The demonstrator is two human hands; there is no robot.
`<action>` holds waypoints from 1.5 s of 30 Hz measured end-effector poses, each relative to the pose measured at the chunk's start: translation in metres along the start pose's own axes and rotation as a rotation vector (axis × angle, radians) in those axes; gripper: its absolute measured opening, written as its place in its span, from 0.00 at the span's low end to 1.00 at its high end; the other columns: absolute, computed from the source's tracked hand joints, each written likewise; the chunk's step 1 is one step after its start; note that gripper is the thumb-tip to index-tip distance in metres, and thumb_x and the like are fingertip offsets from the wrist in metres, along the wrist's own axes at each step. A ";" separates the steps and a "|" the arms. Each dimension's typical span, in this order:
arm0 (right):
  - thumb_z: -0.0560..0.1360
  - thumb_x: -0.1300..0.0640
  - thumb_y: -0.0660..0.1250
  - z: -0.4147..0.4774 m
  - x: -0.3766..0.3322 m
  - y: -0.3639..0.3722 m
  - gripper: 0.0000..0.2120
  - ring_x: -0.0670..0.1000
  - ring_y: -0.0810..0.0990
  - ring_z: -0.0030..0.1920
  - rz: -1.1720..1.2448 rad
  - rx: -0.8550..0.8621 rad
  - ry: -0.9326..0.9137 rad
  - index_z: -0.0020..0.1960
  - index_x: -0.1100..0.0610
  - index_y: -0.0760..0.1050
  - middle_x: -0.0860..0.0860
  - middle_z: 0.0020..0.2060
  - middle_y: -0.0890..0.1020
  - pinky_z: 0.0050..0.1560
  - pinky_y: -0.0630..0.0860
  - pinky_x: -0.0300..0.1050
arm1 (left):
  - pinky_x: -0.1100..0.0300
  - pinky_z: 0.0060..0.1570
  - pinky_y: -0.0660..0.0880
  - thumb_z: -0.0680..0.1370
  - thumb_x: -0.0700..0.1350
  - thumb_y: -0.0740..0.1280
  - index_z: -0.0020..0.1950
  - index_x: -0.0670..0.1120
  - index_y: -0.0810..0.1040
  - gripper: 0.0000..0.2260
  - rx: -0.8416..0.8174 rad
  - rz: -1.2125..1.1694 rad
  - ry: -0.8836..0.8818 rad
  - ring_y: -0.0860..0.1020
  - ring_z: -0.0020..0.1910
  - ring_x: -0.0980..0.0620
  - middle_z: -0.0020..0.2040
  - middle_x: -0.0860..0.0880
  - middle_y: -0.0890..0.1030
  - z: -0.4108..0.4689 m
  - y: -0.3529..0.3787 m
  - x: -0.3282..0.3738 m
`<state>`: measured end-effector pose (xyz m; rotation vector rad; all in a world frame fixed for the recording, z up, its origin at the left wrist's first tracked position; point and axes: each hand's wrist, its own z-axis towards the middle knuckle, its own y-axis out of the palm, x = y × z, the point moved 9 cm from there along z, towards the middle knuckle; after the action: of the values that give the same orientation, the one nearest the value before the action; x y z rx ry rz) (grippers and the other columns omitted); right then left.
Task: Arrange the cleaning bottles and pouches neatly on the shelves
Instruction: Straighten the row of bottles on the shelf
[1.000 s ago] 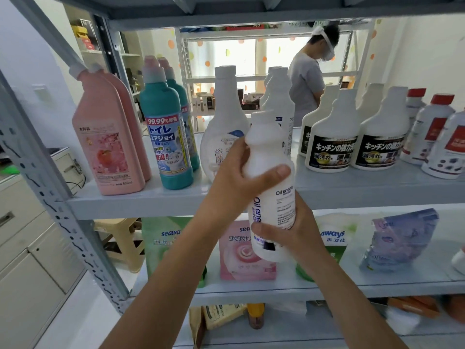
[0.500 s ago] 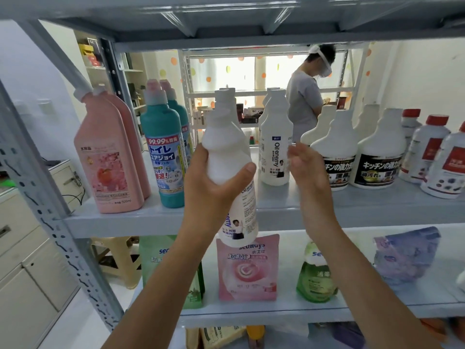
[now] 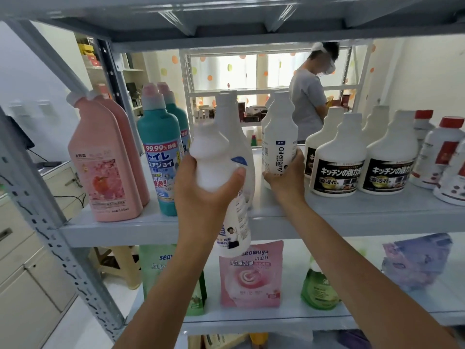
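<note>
My left hand [image 3: 203,192] grips a white bottle [image 3: 210,149] around its middle and holds it upright in front of the middle shelf [image 3: 120,233]. My right hand [image 3: 285,177] is curled round the base of a white "Oil enemy" bottle [image 3: 279,137] that stands on that shelf. Another white bottle with a blue mark [image 3: 235,137] stands right behind the held one. Pink bottles [image 3: 105,167] and teal bottles [image 3: 161,157] line the shelf's left side. On the lower shelf are a green pouch [image 3: 156,268], a pink pouch [image 3: 251,275] and a purple pouch [image 3: 415,263].
White bottles with black labels [image 3: 339,167] and red-capped bottles [image 3: 442,147] fill the shelf's right side. A green bottle [image 3: 319,290] stands on the lower shelf. A person [image 3: 308,102] works at another rack behind. A steel upright [image 3: 37,222] and cabinets [image 3: 30,285] are at left.
Both hands held one white bottle a second ago. My right hand let go, reached to the shelf and took hold of the Oil enemy bottle. My left hand carried its bottle leftward.
</note>
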<state>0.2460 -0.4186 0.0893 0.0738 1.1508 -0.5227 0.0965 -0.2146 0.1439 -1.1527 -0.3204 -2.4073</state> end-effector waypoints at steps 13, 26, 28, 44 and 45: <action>0.63 0.53 0.79 0.001 0.007 -0.006 0.39 0.54 0.64 0.66 -0.164 0.013 0.105 0.66 0.59 0.61 0.56 0.63 0.66 0.61 0.66 0.44 | 0.51 0.50 0.77 0.64 0.59 0.71 0.58 0.52 0.69 0.27 0.043 0.145 0.095 0.76 0.53 0.48 0.54 0.47 0.76 0.014 0.004 0.010; 0.62 0.57 0.80 -0.037 0.001 -0.022 0.40 0.51 0.76 0.55 -0.020 -0.144 0.120 0.65 0.56 0.59 0.53 0.60 0.76 0.48 0.71 0.40 | 0.77 0.37 0.68 0.68 0.40 0.77 0.60 0.55 0.58 0.32 -0.373 0.214 -0.021 0.71 0.48 0.65 0.50 0.61 0.69 -0.002 0.014 0.007; 0.61 0.56 0.80 -0.042 -0.001 -0.029 0.40 0.48 0.74 0.52 -0.021 -0.145 0.101 0.65 0.56 0.61 0.52 0.59 0.76 0.46 0.71 0.37 | 0.80 0.36 0.68 0.68 0.42 0.77 0.59 0.55 0.59 0.31 -0.375 0.225 -0.008 0.70 0.46 0.69 0.48 0.63 0.69 -0.006 0.019 0.012; 0.60 0.53 0.81 -0.053 0.016 -0.126 0.34 0.52 0.78 0.57 -0.063 -0.042 0.055 0.62 0.54 0.70 0.50 0.58 0.79 0.55 0.75 0.46 | 0.48 0.51 0.77 0.70 0.51 0.74 0.68 0.47 0.63 0.32 -0.336 0.350 0.066 0.77 0.55 0.46 0.58 0.47 0.75 -0.019 0.118 0.032; 0.60 0.54 0.81 -0.054 0.018 -0.129 0.34 0.51 0.78 0.56 -0.043 -0.041 0.054 0.62 0.54 0.70 0.50 0.58 0.79 0.55 0.75 0.46 | 0.48 0.51 0.77 0.71 0.52 0.74 0.69 0.47 0.63 0.32 -0.339 0.365 0.055 0.77 0.55 0.46 0.58 0.46 0.75 -0.016 0.125 0.031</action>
<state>0.1500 -0.5208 0.0779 0.0277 1.2172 -0.5380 0.1295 -0.3387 0.1597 -1.1625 0.3050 -2.2086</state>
